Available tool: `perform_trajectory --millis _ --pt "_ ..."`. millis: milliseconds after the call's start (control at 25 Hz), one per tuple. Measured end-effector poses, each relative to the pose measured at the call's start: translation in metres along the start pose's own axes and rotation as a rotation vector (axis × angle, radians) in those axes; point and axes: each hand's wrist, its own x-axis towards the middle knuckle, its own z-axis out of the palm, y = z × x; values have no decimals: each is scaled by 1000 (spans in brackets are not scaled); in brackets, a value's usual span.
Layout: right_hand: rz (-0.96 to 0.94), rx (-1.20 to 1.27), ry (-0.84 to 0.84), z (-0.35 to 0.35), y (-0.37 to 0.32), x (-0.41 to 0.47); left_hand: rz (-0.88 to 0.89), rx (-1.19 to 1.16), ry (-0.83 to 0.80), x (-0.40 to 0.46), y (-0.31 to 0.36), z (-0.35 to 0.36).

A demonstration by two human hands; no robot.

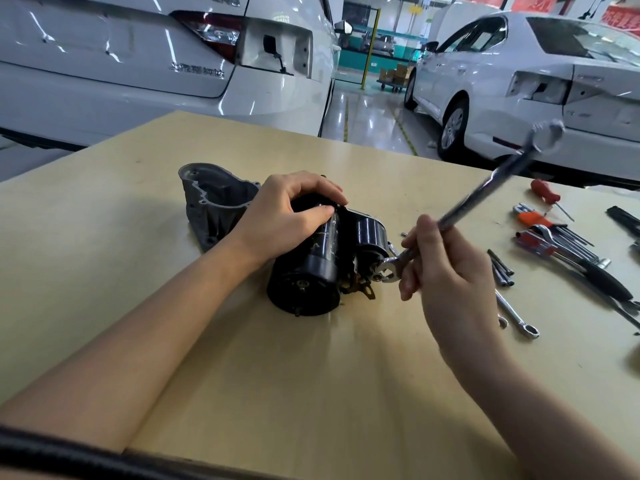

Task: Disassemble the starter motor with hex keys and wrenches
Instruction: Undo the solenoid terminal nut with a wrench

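Starter motor point(304, 261) is mostly intact: left hand point(284, 216) clamps its body, right hand point(446, 271) grips a wrench point(485, 188) on a near-end terminal nut; bolts point(502, 271) already out.

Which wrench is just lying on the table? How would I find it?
Start at the black starter motor on the table, then look right, past the right hand. The small silver wrench lies flat, alone, nearer than the bolts; the big wrench is held.

Chrome lettering on boot lid of left white car point(114, 46): blurred, not readable. Chinese-character badge lower on same boot lid: present, too soft to read. Red banner point(621, 15) top right: pale characters, illegible.
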Motion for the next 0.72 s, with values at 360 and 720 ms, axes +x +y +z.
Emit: perform_trajectory --millis 360,720 --pt "-545 -912 -444 30 -35 6 47 -13 -18 1 -3 -1" --pt "234 387 83 -12 6 7 15 16 -4 1 -1 -1"
